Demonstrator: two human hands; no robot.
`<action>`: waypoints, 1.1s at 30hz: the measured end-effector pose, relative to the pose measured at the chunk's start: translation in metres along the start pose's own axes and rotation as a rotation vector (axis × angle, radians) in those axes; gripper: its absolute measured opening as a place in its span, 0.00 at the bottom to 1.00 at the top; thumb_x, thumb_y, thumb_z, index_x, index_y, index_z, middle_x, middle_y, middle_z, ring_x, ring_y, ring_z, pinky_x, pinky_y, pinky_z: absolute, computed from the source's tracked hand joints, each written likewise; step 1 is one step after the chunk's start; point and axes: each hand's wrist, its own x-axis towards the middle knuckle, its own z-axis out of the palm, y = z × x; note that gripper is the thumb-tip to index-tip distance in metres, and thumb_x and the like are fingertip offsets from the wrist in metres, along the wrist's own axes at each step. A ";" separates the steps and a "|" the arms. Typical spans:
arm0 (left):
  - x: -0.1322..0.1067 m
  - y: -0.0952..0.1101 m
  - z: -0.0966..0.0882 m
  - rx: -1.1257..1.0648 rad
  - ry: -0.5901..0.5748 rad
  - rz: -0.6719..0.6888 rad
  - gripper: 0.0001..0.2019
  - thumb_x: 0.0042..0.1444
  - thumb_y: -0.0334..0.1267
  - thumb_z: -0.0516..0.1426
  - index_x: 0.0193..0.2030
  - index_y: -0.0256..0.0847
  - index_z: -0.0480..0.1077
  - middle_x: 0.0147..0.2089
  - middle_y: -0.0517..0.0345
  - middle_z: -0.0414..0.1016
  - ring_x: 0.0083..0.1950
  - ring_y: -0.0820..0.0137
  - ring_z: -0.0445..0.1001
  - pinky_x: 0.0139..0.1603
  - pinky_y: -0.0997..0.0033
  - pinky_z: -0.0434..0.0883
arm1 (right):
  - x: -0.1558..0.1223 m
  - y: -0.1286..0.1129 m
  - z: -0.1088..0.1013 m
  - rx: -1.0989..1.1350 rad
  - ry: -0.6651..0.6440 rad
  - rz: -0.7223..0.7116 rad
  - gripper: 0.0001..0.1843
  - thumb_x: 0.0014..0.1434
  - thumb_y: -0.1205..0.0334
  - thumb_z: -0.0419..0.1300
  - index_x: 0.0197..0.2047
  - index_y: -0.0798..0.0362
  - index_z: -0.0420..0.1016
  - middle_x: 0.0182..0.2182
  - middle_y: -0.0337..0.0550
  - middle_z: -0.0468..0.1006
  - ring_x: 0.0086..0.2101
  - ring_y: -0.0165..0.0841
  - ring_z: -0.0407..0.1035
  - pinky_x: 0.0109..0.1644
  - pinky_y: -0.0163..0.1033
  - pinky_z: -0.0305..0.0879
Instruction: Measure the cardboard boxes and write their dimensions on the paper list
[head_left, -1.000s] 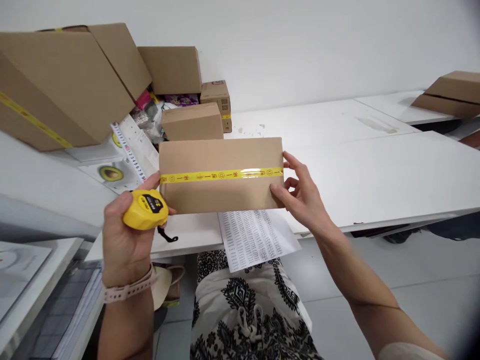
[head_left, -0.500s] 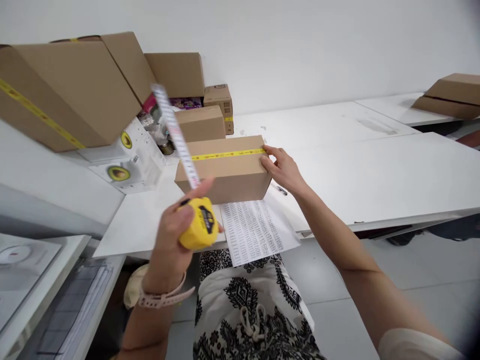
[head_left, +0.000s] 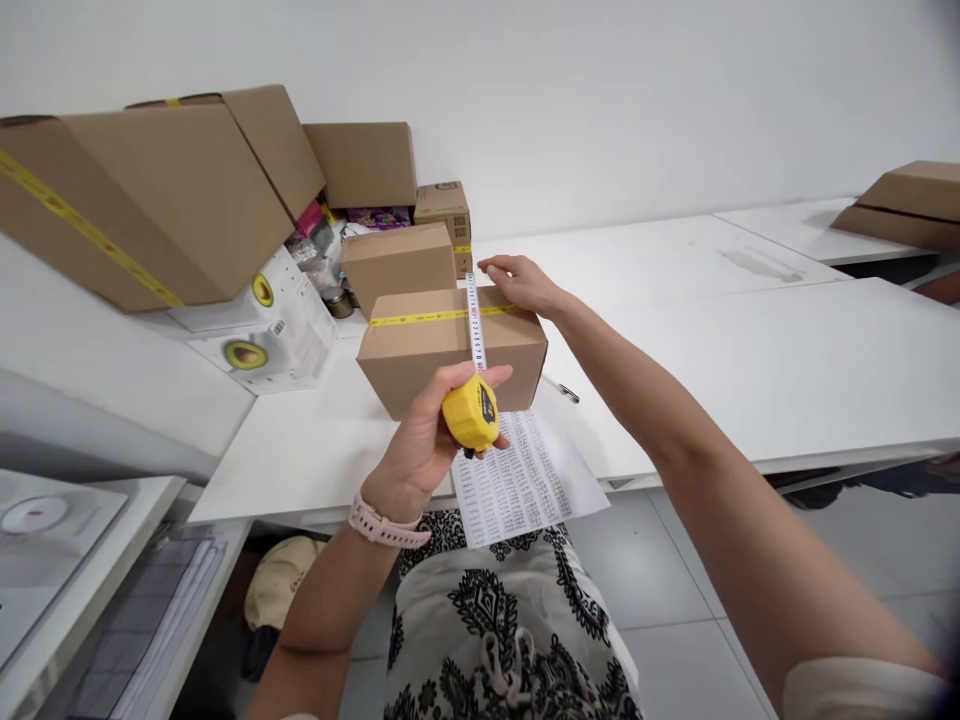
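My left hand is closed around a yellow tape measure in front of a cardboard box. The white blade runs out across the box's top, over the yellow sealing tape, to near the far edge. At the back right of the box, my right hand rests with its fingers stretched out, pointing towards the blade's end. A printed sheet full of number rows lies partly beneath the box and hangs over the table's front edge.
A pen lies right of the box on the white table. Behind stands another cardboard box. At left, large cartons sit above a white box with avocado pictures. More cardboard is at far right.
My left hand has brought the tape measure right and down, laying its raised blade over the box. My right hand has let go of the box's right end and moved to the back edge.
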 end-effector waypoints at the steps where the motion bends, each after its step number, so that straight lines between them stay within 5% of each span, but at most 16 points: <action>1: 0.001 0.001 0.000 0.003 -0.003 -0.006 0.23 0.55 0.53 0.60 0.48 0.34 0.76 0.63 0.34 0.74 0.23 0.71 0.76 0.14 0.74 0.64 | 0.005 0.001 0.004 0.037 -0.019 0.017 0.19 0.66 0.56 0.55 0.52 0.56 0.80 0.52 0.50 0.81 0.50 0.41 0.72 0.60 0.48 0.65; 6: 0.004 0.000 -0.004 -0.020 -0.014 -0.012 0.21 0.57 0.52 0.60 0.46 0.34 0.77 0.66 0.34 0.72 0.22 0.72 0.75 0.14 0.73 0.64 | 0.012 0.004 0.015 0.173 -0.096 0.074 0.17 0.64 0.50 0.59 0.45 0.54 0.81 0.37 0.44 0.82 0.37 0.35 0.72 0.46 0.40 0.69; 12: 0.000 -0.011 -0.007 -0.042 -0.004 -0.048 0.23 0.57 0.51 0.60 0.48 0.33 0.77 0.66 0.34 0.72 0.23 0.73 0.75 0.14 0.73 0.65 | 0.005 -0.001 0.014 0.125 -0.117 0.087 0.18 0.63 0.48 0.61 0.29 0.52 0.75 0.23 0.38 0.70 0.27 0.31 0.61 0.36 0.39 0.64; 33: 0.000 -0.020 -0.001 -0.075 0.013 -0.006 0.22 0.56 0.51 0.60 0.47 0.33 0.80 0.68 0.36 0.70 0.23 0.73 0.75 0.14 0.74 0.64 | 0.004 0.004 0.016 0.048 -0.110 0.083 0.15 0.63 0.52 0.59 0.35 0.53 0.82 0.30 0.43 0.79 0.31 0.35 0.67 0.41 0.41 0.66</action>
